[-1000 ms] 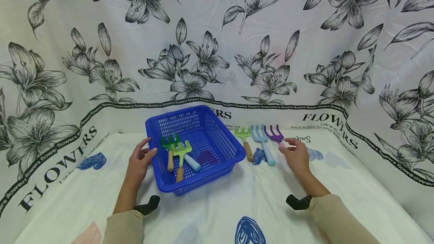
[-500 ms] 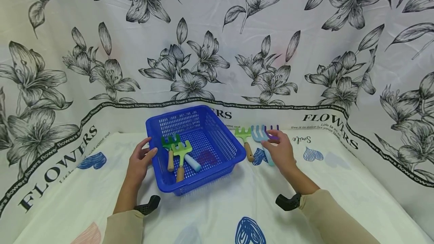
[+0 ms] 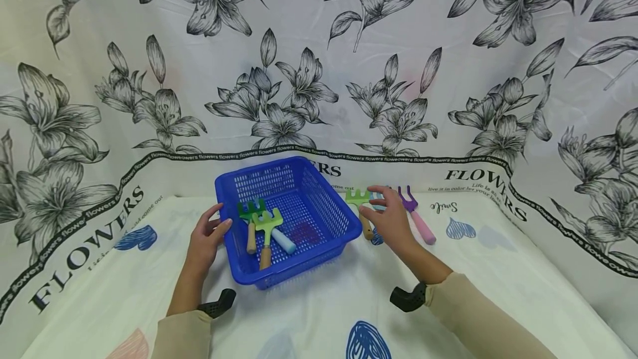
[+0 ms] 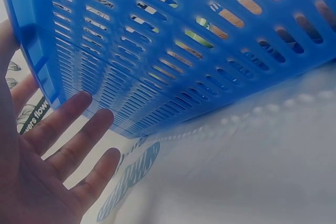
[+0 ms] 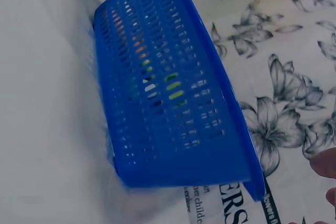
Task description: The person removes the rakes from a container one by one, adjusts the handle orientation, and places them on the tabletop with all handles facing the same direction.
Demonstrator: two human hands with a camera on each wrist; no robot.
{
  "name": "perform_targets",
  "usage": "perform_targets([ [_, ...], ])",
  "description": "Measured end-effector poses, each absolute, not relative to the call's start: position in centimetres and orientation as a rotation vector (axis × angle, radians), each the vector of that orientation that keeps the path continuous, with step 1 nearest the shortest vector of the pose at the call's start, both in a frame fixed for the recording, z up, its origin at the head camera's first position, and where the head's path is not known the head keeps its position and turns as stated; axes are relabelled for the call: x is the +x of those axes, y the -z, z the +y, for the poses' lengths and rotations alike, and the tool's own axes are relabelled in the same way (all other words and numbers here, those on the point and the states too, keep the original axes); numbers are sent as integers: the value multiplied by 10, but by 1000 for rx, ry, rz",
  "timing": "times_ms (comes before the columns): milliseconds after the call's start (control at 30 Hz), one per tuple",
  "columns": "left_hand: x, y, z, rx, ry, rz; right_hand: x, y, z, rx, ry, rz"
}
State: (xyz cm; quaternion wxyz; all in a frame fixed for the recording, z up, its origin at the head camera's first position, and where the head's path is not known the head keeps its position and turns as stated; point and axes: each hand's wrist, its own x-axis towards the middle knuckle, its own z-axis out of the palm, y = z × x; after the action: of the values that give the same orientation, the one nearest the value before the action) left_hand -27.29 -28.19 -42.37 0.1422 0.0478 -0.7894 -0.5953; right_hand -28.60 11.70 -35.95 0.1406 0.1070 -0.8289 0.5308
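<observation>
My left hand (image 3: pixel 205 237) holds the near-left rim of a blue plastic basket (image 3: pixel 326 204), thumb over the edge. In the left wrist view its other fingers (image 4: pixel 94 135) spread along the slotted wall. Inside lie a dark green hand rake (image 3: pixel 251 237), a light green one (image 3: pixel 267 231) with a wooden handle, and a light blue handle (image 3: pixel 283 240). My right hand (image 3: pixel 394 220) hovers right of the basket, fingers parted, holding nothing visible. It mostly covers a light blue hand rake. Close to its fingertips is another light green rake (image 3: pixel 356 198); a purple fork with a pink handle (image 3: pixel 422 228) lies to its right.
A white cloth (image 3: pixel 309 320) printed with hearts covers the table. Flower-printed fabric (image 3: pixel 344 98) rises behind and at both sides. Each wrist carries a black camera mount (image 3: pixel 407 298).
My right hand has left the purple fork and moved left over the light blue rake, toward the light green one. The purple fork's handle now shows fully. My left hand and the basket stay put.
</observation>
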Motion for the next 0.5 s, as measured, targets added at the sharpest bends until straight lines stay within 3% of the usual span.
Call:
perform_targets([
  [500, -273, 425, -282, 138, 1742, -2270, -287, 360, 80, 666, -1428, -2394],
])
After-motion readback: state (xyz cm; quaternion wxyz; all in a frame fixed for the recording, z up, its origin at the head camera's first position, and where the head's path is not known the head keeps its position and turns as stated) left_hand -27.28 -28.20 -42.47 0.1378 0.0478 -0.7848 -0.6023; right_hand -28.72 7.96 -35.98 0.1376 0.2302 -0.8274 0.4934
